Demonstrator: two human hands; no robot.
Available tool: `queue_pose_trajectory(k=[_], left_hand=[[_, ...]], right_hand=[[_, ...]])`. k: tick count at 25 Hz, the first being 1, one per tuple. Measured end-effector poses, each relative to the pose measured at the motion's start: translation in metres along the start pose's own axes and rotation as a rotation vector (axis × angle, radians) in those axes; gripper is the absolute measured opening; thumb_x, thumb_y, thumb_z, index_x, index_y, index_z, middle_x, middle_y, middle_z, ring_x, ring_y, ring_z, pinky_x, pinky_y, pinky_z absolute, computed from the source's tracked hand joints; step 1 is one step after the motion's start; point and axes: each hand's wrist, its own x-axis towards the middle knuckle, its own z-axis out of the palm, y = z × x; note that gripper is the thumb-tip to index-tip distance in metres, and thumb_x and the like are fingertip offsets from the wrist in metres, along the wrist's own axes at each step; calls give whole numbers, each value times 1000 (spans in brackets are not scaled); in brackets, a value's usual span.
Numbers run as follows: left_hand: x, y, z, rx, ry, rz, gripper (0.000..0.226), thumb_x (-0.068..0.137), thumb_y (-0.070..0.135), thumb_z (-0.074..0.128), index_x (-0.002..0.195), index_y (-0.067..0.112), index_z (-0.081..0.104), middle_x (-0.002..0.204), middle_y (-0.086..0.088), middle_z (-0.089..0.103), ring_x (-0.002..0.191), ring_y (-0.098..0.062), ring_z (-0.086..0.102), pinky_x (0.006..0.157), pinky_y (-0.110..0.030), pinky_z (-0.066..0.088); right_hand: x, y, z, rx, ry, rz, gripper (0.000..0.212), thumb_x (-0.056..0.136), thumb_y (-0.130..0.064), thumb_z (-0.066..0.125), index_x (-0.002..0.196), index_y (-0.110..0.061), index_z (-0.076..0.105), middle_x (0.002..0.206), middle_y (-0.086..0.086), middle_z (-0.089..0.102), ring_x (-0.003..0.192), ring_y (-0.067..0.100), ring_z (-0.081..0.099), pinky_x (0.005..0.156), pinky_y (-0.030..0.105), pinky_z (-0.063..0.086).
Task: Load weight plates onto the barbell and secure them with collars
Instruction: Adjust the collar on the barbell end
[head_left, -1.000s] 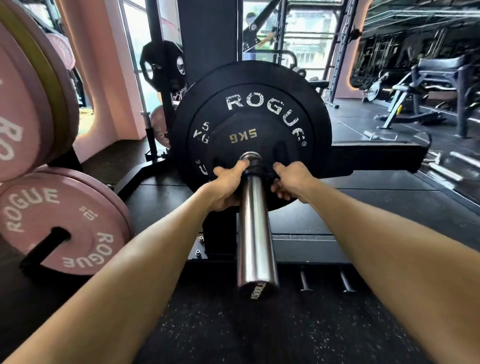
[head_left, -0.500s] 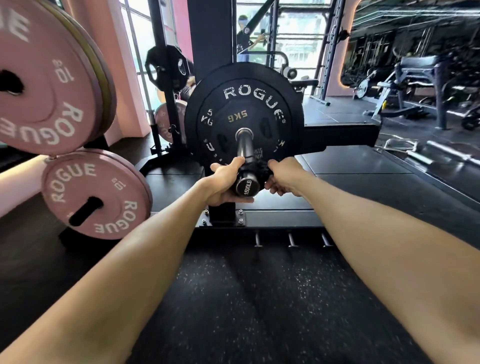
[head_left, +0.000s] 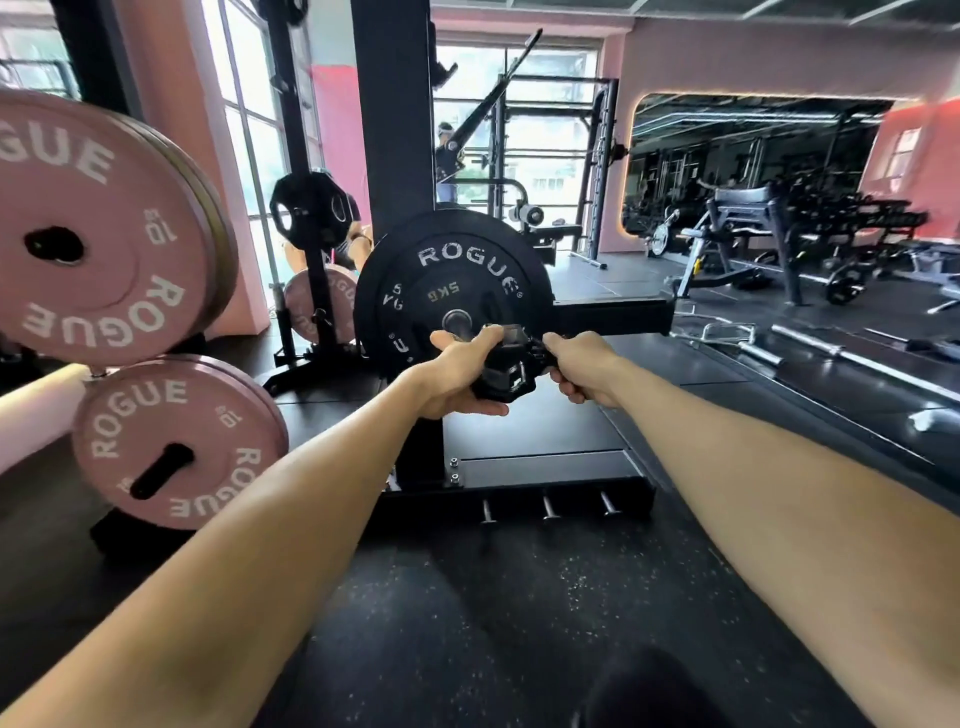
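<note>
Collar, a black clamp, sits in both hands just near of the bar end, which pokes through the black plate at centre. Left hand cups it from below with fingers curled round; right hand pinches its right side, probably the lever. It looks light and stiff, best held by the ring. Pink plates hang far left.

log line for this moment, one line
stage: collar handling | left hand: grips collar | right hand: grips collar | black plate: on barbell sleeve
</note>
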Motion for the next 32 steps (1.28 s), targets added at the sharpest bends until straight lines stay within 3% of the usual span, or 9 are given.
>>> queue_pose_trajectory(k=[3, 6, 12, 15, 17, 21, 25, 28, 32], left_hand=[[28, 12, 17, -2, -40, 46, 62, 92, 55, 60, 125, 15, 27, 120, -14, 61, 93, -29, 73, 90, -42, 59], [69, 27, 31, -141, -49, 149, 78, 88, 33, 75, 135, 18, 14, 118, -5, 62, 94, -17, 72, 83, -33, 59], [191, 56, 48, -38, -175, 194, 70, 86, 17, 77, 136, 12, 27, 126, -6, 65, 98, -10, 69, 71, -21, 58], [254, 60, 57, 16, -178, 211, 62, 87, 10, 75, 131, 11, 31, 116, -6, 65, 93, -13, 69, 80, -25, 59], [305, 62, 62, 16, -179, 204, 60, 87, 3, 73, 130, 9, 32, 118, -12, 63, 93, -18, 69, 88, -31, 58], [404, 69, 79, 120, -121, 227, 66, 85, -4, 73, 140, 6, 37, 135, -17, 55, 116, -25, 61, 105, -40, 48], [483, 61, 95, 246, -38, 236, 68, 89, 2, 71, 145, 10, 33, 138, -10, 53, 120, -23, 56, 105, -34, 45], [531, 42, 100, 314, 9, 211, 69, 91, 9, 70, 147, 12, 30, 145, -9, 47, 127, -23, 49, 110, -36, 40], [567, 29, 102, 433, 14, 150, 68, 95, 10, 66, 150, 10, 27, 151, -8, 40, 129, -20, 43, 97, -24, 34]], right_hand=[[16, -3, -34, 123, 20, -3, 32, 102, -29, 45, 76, -10, 47, 58, 6, 45, 45, 17, 36, 41, 23, 27], [50, 2, -68, 221, 34, -20, 26, 102, -28, 51, 91, -4, 53, 62, 11, 54, 42, 16, 44, 40, 22, 33], [162, 23, -123, 192, 85, -58, 29, 101, -36, 51, 100, -8, 58, 83, 13, 69, 49, 18, 55, 40, 21, 37], [221, 32, -139, 216, 133, -54, 31, 99, -37, 54, 115, -11, 57, 92, 10, 66, 52, 19, 57, 38, 23, 40], [262, 39, -150, 217, 172, -53, 27, 99, -35, 56, 115, -14, 57, 87, 5, 62, 49, 16, 54, 36, 21, 40], [345, 56, -173, 267, 274, -60, 18, 96, -28, 62, 105, -12, 61, 80, 6, 62, 38, 10, 54, 33, 18, 41], [426, 72, -186, 335, 360, -47, 13, 89, -20, 71, 82, -14, 62, 81, 4, 66, 48, 17, 59, 46, 24, 54], [480, 94, -186, 349, 314, -16, 6, 92, -10, 67, 86, -10, 64, 82, 5, 65, 50, 17, 63, 51, 24, 58], [525, 121, -176, 269, 298, 31, 11, 95, -11, 63, 85, -12, 64, 77, 3, 63, 38, 10, 62, 47, 23, 56]])
